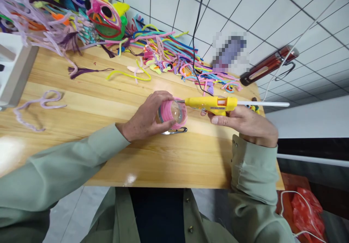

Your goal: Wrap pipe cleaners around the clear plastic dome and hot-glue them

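My left hand [149, 117] is closed around a pink ring-shaped piece [167, 113] with a clear, see-through middle, its open side turned to the right. In my right hand [240, 121] is a yellow hot glue gun [208, 104], a white glue stick [268, 104] jutting from its back end. The gun's nozzle points left and meets the upper rim of the pink piece; whether it touches cannot be made out. Below the pink piece, small scissors or a similar metal tool [178, 130] lie on the table, partly covered.
Pipe cleaners [163, 47] are heaped along the wall, with a colourful mask-like figure [109, 16] among them. A dark red thermos [268, 65] stands at the back right. A white-and-grey box [16, 72] sits at left, near a lilac pipe cleaner [50, 99]. A black cord [194, 36] hangs behind the glue gun.
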Demonstrator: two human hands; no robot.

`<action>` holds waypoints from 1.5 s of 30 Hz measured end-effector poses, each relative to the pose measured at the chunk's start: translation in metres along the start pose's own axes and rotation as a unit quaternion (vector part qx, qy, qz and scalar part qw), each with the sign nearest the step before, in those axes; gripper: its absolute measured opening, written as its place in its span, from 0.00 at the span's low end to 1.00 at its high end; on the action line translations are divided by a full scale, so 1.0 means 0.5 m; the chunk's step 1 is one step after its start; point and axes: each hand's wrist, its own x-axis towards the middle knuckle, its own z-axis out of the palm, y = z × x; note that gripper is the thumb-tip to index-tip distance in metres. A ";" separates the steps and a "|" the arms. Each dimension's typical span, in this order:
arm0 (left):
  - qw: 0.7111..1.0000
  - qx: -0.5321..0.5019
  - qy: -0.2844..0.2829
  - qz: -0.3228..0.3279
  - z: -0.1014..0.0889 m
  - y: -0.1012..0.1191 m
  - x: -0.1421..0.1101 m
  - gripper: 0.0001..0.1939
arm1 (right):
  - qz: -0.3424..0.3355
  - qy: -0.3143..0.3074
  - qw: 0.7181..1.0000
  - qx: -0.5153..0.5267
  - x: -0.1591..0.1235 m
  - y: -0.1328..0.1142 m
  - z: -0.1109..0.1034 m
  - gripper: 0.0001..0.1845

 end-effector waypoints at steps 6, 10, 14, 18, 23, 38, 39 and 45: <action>0.999 0.003 0.015 0.036 0.004 -0.002 -0.001 0.32 | 0.009 -0.022 0.999 -0.022 0.008 0.003 0.001 0.25; 0.999 0.002 0.011 0.038 0.002 0.001 0.001 0.29 | -0.011 -0.019 0.999 -0.047 0.008 0.003 0.004 0.27; 0.999 -0.008 0.014 0.032 0.002 0.002 0.003 0.30 | -0.018 -0.008 0.997 -0.071 0.007 0.010 0.005 0.24; 1.000 -0.011 0.011 0.024 0.002 0.003 0.002 0.31 | -0.037 -0.017 0.996 -0.077 0.011 0.011 0.006 0.23; 1.000 -0.008 -0.004 0.006 0.000 0.005 0.001 0.31 | -0.072 -0.016 0.992 -0.097 0.014 0.003 0.012 0.23; 1.000 0.008 0.001 0.024 0.003 0.005 0.000 0.31 | -0.067 0.010 0.985 -0.158 0.013 -0.008 0.020 0.26; 1.000 0.007 0.000 0.024 0.003 0.005 -0.001 0.31 | -0.066 0.009 0.985 -0.159 0.013 -0.007 0.020 0.26; 0.999 -0.004 0.010 0.033 0.005 0.004 -0.002 0.31 | -0.060 0.007 0.984 -0.168 0.012 -0.005 0.018 0.28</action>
